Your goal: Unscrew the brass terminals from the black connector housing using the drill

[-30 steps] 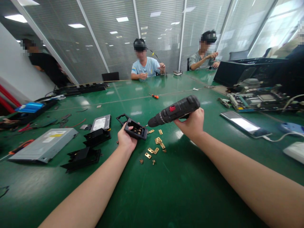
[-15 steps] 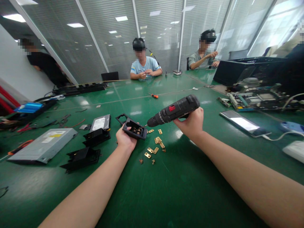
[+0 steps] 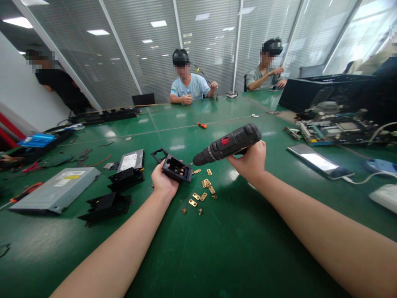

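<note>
Near frame centre, our left hand clasps the black housing, our right hand the drill; tilting could make it slip.

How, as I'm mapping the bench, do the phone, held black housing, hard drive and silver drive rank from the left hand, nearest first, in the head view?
1. Held black housing: in the left hand.
2. Hard drive: just left.
3. Silver drive: farther left.
4. Phone: far right.

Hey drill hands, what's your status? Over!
Left hand: holding black box. Right hand: gripping drill, aimed into box. Brass plates lying nearby, nothing seen blocking.
</note>
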Action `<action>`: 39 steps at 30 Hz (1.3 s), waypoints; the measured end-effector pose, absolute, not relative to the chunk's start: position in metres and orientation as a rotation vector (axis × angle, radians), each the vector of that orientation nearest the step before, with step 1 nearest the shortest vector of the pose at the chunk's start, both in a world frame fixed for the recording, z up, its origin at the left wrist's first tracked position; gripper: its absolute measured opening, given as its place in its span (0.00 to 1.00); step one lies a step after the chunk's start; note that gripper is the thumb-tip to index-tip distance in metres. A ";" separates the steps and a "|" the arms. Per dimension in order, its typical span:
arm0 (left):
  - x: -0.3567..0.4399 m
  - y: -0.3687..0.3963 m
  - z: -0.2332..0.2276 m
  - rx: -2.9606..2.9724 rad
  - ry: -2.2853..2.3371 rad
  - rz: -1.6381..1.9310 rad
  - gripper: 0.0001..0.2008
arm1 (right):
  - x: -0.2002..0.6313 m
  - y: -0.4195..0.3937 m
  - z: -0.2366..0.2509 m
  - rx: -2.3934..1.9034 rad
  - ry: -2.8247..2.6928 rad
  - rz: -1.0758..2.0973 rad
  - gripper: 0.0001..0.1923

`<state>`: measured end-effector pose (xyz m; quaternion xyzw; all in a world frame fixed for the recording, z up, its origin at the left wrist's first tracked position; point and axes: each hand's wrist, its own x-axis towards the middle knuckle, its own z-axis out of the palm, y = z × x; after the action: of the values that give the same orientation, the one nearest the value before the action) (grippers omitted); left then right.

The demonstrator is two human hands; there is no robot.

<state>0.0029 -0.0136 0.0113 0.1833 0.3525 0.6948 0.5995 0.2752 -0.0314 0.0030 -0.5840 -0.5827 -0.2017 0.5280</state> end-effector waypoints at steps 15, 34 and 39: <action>0.002 -0.015 0.013 0.421 0.857 1.545 0.14 | 0.276 -0.032 0.002 -1.398 -1.393 -0.500 0.17; 0.005 -0.017 0.015 0.442 0.874 1.542 0.12 | 0.276 -0.033 0.005 -1.410 -1.409 -0.466 0.15; 0.004 -0.016 0.013 0.459 0.869 1.554 0.13 | 0.277 -0.031 0.002 -1.424 -1.418 -0.446 0.14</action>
<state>0.0042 -0.0159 0.0134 0.1983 0.3757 0.6723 0.6063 0.2775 -0.0313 0.0024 -0.5927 -0.5902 -0.1858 0.5156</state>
